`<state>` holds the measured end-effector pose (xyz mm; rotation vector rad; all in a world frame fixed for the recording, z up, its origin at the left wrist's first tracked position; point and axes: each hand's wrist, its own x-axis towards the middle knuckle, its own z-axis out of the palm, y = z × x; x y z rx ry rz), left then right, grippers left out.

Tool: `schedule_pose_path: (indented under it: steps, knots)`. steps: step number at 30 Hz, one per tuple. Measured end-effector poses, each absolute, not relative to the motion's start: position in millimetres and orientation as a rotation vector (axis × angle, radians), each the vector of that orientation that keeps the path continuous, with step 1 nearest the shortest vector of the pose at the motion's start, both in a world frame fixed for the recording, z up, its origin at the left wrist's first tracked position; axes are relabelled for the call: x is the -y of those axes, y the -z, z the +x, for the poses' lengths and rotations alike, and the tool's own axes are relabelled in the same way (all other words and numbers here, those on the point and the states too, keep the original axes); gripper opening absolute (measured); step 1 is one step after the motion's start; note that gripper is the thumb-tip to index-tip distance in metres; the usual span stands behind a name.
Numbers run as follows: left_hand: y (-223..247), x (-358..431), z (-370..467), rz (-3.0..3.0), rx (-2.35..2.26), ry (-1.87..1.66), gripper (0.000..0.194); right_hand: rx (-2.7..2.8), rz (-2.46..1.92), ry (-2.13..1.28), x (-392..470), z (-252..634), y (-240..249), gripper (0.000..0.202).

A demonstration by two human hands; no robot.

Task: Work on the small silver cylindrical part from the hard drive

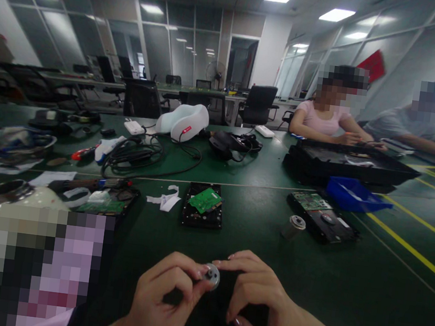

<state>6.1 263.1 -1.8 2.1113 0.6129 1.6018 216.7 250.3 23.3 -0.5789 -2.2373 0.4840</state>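
Note:
Near the bottom centre, my left hand [169, 294] pinches a small round metal part [213, 277] with a dark centre between thumb and fingers. My right hand [264, 301] is just to its right, its index fingertip at the part's upper edge, its thumb apart from the other fingers. Beyond my hands lies a black hard drive [201, 219] with a green circuit board [205, 200] on top. A metal cylinder [294, 229] stands on the green table to the right, beside a second hard drive [327, 221].
A blue tray [356, 196] and black bins [347, 171] are at the right. Cables [135, 153], a white neck pillow [185, 122] and paper scraps [165, 199] lie on the table. A pixelated pink item [65, 271] is at lower left. Two people sit at the far right.

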Motion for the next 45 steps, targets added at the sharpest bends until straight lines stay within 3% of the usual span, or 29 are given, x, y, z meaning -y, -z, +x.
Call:
schedule_pose_path:
  steps: [23,30,38,45]
  knots:
    - [1.5,-263.4,6.5,2.103,-0.607,-1.614,0.030,2.206,-0.556,-0.497,-250.1,216.4,-23.1,0.019]
    - [2.0,-264.1,5.5,2.108,-0.602,-1.595,0.030,2.106,-0.548,-0.540,-249.9,218.5,-16.3,0.043]
    - [3.4,-263.9,3.4,2.133,-0.598,-1.585,0.030,2.105,-0.586,-0.604,-252.2,216.5,-17.3,0.049]
    - [0.3,-264.2,5.9,2.109,-0.591,-1.590,0.030,2.111,-0.627,-0.445,-251.9,216.3,-16.6,0.054]
